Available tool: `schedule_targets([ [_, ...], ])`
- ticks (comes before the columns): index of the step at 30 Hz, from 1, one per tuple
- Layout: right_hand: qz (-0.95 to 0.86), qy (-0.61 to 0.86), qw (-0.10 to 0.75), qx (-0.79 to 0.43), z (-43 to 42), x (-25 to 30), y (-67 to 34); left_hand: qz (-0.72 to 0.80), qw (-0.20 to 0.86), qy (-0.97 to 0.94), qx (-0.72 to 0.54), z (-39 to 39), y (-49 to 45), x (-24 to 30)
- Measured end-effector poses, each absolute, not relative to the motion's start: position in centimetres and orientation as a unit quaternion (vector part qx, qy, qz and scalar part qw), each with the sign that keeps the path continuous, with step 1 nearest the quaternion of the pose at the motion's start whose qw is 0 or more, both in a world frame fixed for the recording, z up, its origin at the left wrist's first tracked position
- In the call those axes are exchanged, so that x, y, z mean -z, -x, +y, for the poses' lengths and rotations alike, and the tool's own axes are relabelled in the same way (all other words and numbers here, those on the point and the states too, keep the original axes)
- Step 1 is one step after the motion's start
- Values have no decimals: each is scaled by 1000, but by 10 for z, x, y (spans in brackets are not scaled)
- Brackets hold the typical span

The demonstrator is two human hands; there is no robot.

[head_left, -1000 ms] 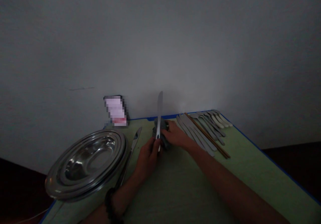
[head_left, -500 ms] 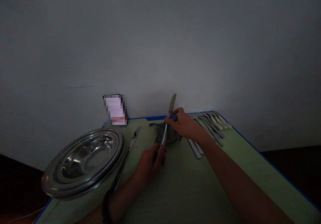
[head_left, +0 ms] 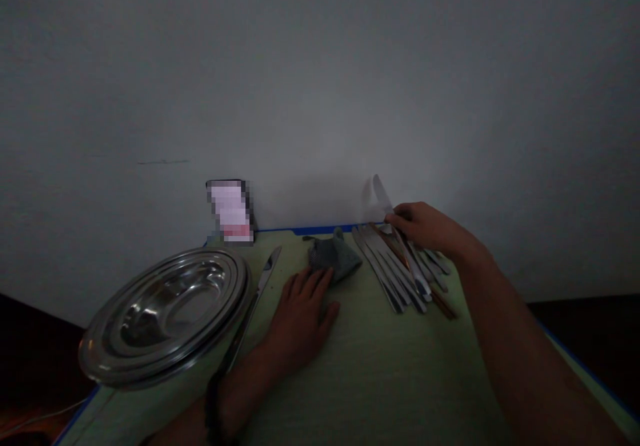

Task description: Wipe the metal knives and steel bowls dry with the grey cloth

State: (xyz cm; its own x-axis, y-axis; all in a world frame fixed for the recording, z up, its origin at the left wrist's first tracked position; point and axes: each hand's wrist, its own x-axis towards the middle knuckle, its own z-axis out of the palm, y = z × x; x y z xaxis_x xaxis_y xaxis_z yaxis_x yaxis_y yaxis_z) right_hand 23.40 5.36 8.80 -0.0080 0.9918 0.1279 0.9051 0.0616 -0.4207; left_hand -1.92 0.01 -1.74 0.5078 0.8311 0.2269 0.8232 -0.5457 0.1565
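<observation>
A table knife (head_left: 383, 195) is in my right hand (head_left: 425, 227), gripped between thumb and fingers with its blade pointing up. Its handle slants down over a row of cutlery (head_left: 387, 269), several pieces lying side by side at the right. Among them lies a brown stick-like piece (head_left: 445, 305). My left hand (head_left: 303, 316) rests palm down on the table, fingers spread, with its fingertips at the edge of a crumpled grey cloth (head_left: 340, 257). Left of that hand lies another knife (head_left: 267, 273), its lower end hidden by my wrist.
Stacked shiny metal plates (head_left: 173, 319) stand at the table's left. A phone (head_left: 230, 211) leans on the wall (head_left: 320, 99) at the back. The green table (head_left: 380, 379) has a blue edge and stands against the wall.
My right hand has moved right with the knife, from above the cloth to the cutlery row. The left hand has let go of the knife's handle and lies flat, uncovering the cloth.
</observation>
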Motion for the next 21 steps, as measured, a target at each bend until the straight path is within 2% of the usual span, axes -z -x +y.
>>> schedule_targets([
  [4, -720, 682, 55, -117, 60, -73, -236, 507, -21, -853, -126, -4, 16, 11],
  [7, -725, 675, 0, -137, 66, -56, -233, 503, -28, -855, -120, -5, 15, 9],
  [13, -714, 688, -2, -132, 78, -33, -234, 495, -32, -858, -130, -4, 18, 15],
  [21, -684, 724, 38, -84, 85, -27, -232, 499, -10, -857, -132, -4, 18, 15],
])
